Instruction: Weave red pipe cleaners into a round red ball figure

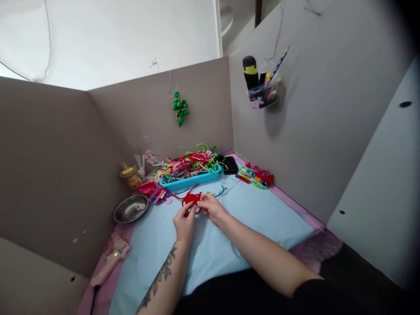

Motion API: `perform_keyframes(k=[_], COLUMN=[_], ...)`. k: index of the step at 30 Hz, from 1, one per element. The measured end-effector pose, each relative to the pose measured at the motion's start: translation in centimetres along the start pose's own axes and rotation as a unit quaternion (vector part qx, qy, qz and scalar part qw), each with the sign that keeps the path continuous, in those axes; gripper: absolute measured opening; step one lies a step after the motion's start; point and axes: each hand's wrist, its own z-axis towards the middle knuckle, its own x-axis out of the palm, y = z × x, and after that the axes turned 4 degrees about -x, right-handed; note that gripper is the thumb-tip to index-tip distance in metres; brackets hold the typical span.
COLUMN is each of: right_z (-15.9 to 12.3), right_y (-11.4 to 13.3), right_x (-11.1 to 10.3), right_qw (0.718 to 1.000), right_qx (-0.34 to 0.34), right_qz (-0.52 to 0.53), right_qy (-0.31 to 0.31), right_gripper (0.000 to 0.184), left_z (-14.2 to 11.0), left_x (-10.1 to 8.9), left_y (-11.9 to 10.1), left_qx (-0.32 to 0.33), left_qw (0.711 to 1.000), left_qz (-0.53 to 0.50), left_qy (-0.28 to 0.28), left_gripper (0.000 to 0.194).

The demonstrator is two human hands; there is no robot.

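Observation:
Between my two hands, above the blue cloth (pixel 249 227), is a piece of red pipe cleaner work (pixel 190 198), a dense red middle with loose ends curling out. My left hand (pixel 184 218) pinches its lower edge between thumb and fingers. On the other side, my right hand (pixel 211 208) grips its right edge with closed fingertips. Part of the red piece is hidden behind my fingers. Just beyond it stands a blue tray (pixel 190 181) heaped with pipe cleaners (pixel 188 164) in many colours. One long red strand runs from the piece toward the tray's left end.
A metal bowl (pixel 131 209) with small pale bits and a pink glue gun (pixel 113 260) lie at left. Colourful finished pieces (pixel 257 176) and a black phone-like object (pixel 229 165) lie at right. Grey partitions (pixel 282 131) enclose the table; a clear box (pixel 262 94) of tools hangs there.

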Motion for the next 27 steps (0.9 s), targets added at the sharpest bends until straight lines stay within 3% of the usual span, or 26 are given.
perform_keyframes(k=[6, 23, 27], right_z=[0.22, -0.27, 0.06], right_y=[0.11, -0.04, -0.13], right_x=[-0.16, 0.34, 0.05], right_qw=[0.999, 0.998, 0.997], right_qx=[-0.025, -0.044, -0.045], right_qz=[-0.007, -0.016, -0.002], right_qy=[-0.043, -0.051, -0.065], right_gripper=[0.038, 0.031, 0.032], left_z=[-0.03, -0.02, 0.00], left_x=[0.10, -0.23, -0.19], left_y=[0.27, 0.22, -0.11], left_qx=[0.004, -0.002, -0.007], left_qw=[0.999, 1.000, 1.000], left_qz=[0.005, 0.025, 0.011], left_qy=[0.036, 0.005, 0.017], left_gripper=[0.039, 0.028, 0.041])
